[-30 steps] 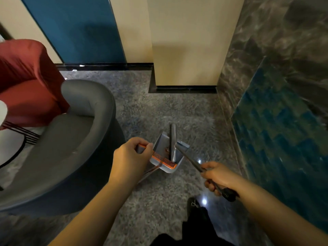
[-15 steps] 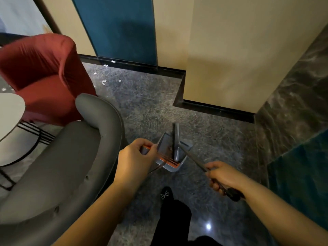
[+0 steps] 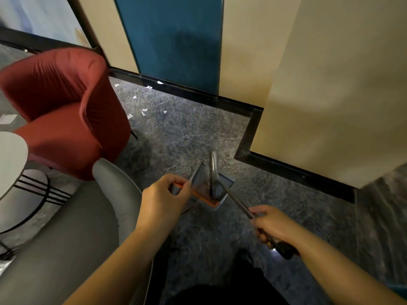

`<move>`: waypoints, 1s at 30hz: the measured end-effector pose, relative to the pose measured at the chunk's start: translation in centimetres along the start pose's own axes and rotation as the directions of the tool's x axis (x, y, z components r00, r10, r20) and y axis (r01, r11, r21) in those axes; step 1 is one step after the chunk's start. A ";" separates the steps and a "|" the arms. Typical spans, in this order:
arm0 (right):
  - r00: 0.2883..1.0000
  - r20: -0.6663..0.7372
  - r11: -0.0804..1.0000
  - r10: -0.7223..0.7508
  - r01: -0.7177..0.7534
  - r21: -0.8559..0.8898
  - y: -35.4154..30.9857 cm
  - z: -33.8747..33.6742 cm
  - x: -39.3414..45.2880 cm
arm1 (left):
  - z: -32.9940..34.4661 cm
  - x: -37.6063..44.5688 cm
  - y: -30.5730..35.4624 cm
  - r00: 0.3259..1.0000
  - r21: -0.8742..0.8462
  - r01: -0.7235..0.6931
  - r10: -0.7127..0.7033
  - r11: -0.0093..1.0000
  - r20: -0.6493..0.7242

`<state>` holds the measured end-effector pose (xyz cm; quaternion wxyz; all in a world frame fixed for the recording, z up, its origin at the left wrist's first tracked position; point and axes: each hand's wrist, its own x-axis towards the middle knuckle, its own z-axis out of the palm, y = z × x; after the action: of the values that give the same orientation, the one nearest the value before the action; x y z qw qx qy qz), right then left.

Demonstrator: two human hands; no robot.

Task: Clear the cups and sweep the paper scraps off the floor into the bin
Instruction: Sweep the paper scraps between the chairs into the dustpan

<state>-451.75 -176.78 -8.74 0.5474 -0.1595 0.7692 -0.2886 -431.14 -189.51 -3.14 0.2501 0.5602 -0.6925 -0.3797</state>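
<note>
The grey plastic dustpan (image 3: 217,190) with an orange comb-like toothed edge (image 3: 207,198) is held above the dark speckled stone floor (image 3: 198,133), in front of the person. The left hand (image 3: 161,200) grips the dustpan at its near left side, the fingers curled round the orange rim. The right hand (image 3: 272,225) is closed round a thin dark metal handle (image 3: 240,204) with a black grip end (image 3: 285,252); this handle runs up and to the left and meets the dustpan. A grey upright part (image 3: 213,166) stands in the middle of the dustpan; I cannot tell if it is the broom or a part of the pan.

Small white paper scraps (image 3: 144,111) lie on the floor well beyond the dustpan, near the black skirting board (image 3: 176,89) and just beside the red upholstered round armchair (image 3: 66,111). One more white piece (image 3: 7,118) lies at the left edge of the view.

A grey upholstered armchair (image 3: 77,227) is to the left, near the left forearm. Further left there is a round white counter (image 3: 11,159) on thin black metal legs (image 3: 37,188). Behind stands a wall with beige panels (image 3: 330,84) and a teal panel (image 3: 176,40). At the bottom, dark clothing of the person (image 3: 220,291) is visible.
</note>
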 end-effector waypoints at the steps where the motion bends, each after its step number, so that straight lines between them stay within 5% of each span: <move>1: 1.000 0.008 1.000 -0.003 0.003 0.006 -1.6 -0.4 1.6 | 0.2 1.8 0.2 1.000 -0.016 0.019 -0.019 1.000 -0.014; 15: 0.977 0.214 0.967 -0.004 0.058 -0.246 -26.7 -6.2 25.1 | 3.6 28.5 5.2 0.951 -0.056 0.196 -0.204 0.979 -0.233; 30: 0.951 0.308 0.960 0.001 0.086 -0.268 -51.7 -2.4 45.3 | -0.5 58.1 4.3 0.915 -0.051 0.239 -0.243 0.970 -0.322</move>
<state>-473.47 -242.03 -10.22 0.6251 -0.2941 0.7048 -0.1613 -447.64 -245.42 -3.96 0.3156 0.6948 -0.5651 -0.3134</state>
